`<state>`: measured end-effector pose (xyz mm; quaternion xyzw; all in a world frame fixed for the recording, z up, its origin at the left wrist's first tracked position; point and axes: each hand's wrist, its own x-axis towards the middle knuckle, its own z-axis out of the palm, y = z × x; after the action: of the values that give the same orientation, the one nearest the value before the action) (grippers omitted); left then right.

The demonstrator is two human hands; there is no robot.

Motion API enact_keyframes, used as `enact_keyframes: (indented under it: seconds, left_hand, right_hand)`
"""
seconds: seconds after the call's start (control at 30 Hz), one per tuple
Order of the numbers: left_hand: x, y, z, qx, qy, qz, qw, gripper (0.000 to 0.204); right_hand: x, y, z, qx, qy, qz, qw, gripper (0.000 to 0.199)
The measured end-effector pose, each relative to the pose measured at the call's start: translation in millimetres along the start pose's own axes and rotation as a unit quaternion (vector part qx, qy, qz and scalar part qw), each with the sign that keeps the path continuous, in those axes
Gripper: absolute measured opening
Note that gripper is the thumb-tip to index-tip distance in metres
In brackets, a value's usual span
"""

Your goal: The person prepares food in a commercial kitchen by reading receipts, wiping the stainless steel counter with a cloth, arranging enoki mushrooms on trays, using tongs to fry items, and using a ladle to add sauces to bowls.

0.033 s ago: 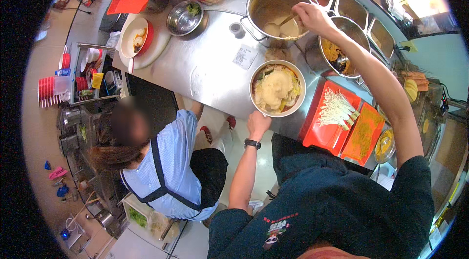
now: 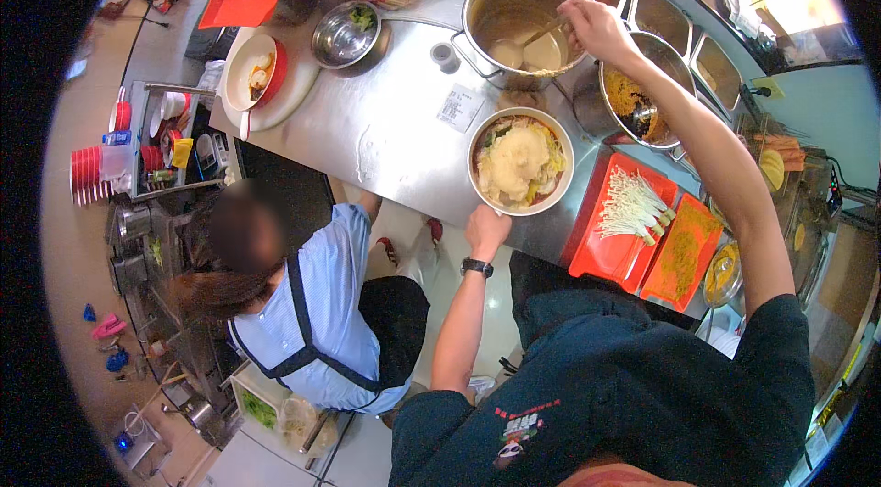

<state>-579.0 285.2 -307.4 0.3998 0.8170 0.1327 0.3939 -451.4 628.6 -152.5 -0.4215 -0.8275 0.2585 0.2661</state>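
Note:
My left hand is closed around the short handle of a white-rimmed pan at the metal counter's near edge. Inside the pan, a pale, thick creamy sauce lies heaped over vegetables. Above and slightly right of it stands a deep steel pot with a pale liquid at the bottom. My right hand reaches over this pot's right rim, fingers wrapped round the handle of a ladle. The ladle's head rests down in the liquid.
A second pot stands right of the first. Red trays hold enoki mushrooms and yellowish crumbs. At left are a steel bowl and a red-sided pan. A co-worker in a blue shirt is close on my left.
My right hand has shifted slightly up and right over the pot, and the ladle has moved a little with it. My left hand stays on the pan's handle.

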Motion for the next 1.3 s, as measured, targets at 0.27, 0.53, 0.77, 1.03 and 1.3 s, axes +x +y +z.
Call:
enact_keyframes:
  seconds: [0.27, 0.53, 0.77, 1.03, 1.3]
  left_hand:
    - [13.8, 25.5, -8.6, -0.002, 0.039, -0.016, 0.999, 0.026]
    - [26.7, 3.0, 10.5, -0.036, 0.031, -0.010, 0.999, 0.026]
    - [22.1, 17.3, -1.7, -0.024, 0.031, -0.016, 0.999, 0.027]
    - [29.3, -1.1, 14.3, -0.025, 0.017, -0.006, 1.000, 0.030]
    - [27.8, 0.6, 8.4, -0.019, -0.011, -0.012, 1.000, 0.033]
  right_hand:
    - [19.2, 3.0, 14.2, -0.085, 0.021, -0.026, 0.996, 0.025]
    - [26.2, -4.0, 20.2, -0.011, -0.134, -0.109, 0.985, 0.021]
    - [19.4, 38.5, -2.9, 0.089, -0.101, 0.172, 0.976, 0.032]
    - [-9.9, 3.8, -56.0, 0.225, 0.007, 0.200, 0.954, 0.027]
    - [-26.2, -0.1, -76.7, 0.315, 0.074, 0.263, 0.909, 0.029]
